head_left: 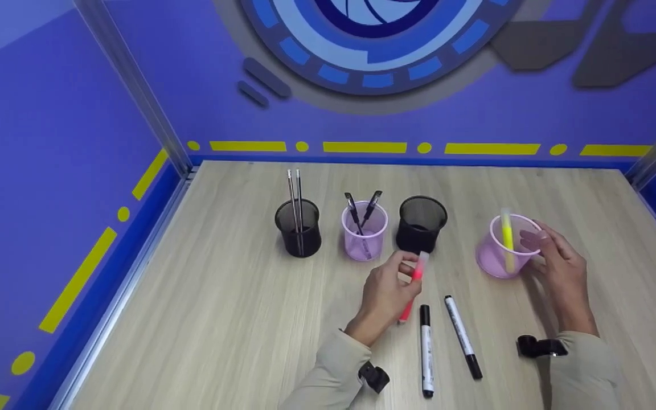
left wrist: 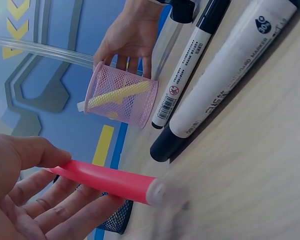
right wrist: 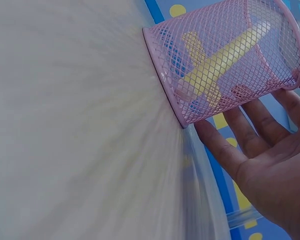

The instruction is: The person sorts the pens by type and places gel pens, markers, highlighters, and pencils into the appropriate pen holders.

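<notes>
Left hand pinches a red highlighter, thumb against fingers, clamped on the barrel. Landmark for these notes: the pink mesh cup at the right hand.

Red highlighter: left of the pink mesh cup and a little nearer the person, well apart from it. Long axis looks steep rather than flat, clear cap up, plugged end down, top slanting slightly toward the cup's side. Left wrist view puts that axis close to parallel with the cup's own. Cannot tell whether the lower end touches the tabletop.

Pink mesh cup: mouth up, upright or nearly so. Right hand holds it from its right side, fingers behind the mesh, and is plainly the nearer hand; the left has the gap to the cup's left in front of it. Inside the cup leans a yellow highlighter, clear end above the rim.

On the cup's near-left side: two white markers, one with its black cap toward the cup, the other closer in, both lying flat, lengthwise to the person.

Left of the cup, in a row: a black mesh cup, a second pink cup with two black pens, then a farther black cup holding two thin sticks.
</notes>
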### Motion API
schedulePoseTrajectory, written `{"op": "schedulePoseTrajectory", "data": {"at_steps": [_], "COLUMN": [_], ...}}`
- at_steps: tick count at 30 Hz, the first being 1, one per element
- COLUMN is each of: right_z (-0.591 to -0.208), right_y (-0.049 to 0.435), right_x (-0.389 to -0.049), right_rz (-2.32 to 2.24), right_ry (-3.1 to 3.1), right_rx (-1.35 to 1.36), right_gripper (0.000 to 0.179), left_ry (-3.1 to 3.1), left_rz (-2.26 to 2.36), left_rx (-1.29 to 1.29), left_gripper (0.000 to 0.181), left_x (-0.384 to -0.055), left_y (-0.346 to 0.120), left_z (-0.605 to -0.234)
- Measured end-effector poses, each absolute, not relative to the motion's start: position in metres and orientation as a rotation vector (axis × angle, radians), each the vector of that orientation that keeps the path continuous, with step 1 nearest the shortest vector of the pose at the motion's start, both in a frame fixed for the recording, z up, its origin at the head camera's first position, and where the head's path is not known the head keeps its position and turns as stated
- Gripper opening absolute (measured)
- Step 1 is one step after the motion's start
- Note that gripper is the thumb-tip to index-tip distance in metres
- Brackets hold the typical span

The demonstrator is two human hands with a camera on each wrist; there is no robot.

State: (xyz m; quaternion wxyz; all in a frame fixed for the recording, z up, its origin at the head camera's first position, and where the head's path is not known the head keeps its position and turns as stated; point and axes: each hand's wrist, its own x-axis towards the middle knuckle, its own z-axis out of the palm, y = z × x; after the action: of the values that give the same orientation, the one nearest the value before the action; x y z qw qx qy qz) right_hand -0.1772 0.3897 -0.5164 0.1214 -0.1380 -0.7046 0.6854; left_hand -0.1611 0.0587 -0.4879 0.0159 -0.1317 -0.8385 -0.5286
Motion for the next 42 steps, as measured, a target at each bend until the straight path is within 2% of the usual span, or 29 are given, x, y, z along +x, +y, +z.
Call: {"op": "schedulePoseTrajectory", "data": {"at_steps": [12,24,42], "right_z": [-0.517,-0.516,-0.517], "right_y": [0.391,0.390,0.389], "right_x": [-0.178,-0.176,-0.177], "right_rz": [2.028,1.917,2.017], "right_ry": [-2.021,-2.137,-2.034], "right_rx": [-0.378,-0.403,-0.377], "right_gripper": [0.053,0.055,0.054], "left_ry": [-2.529,-2.377,-2.163], "left_rz": [-1.666,-1.918,-2.305], "left_rx": [-0.467,-0.442,-0.348], "left_gripper": [0.036,0.035,0.031], "left_x": [-0.173,-0.192,-0.218], "left_y": [0.076,0.097,0.129], "left_z": [-0.476,-0.467,-0.450]}}
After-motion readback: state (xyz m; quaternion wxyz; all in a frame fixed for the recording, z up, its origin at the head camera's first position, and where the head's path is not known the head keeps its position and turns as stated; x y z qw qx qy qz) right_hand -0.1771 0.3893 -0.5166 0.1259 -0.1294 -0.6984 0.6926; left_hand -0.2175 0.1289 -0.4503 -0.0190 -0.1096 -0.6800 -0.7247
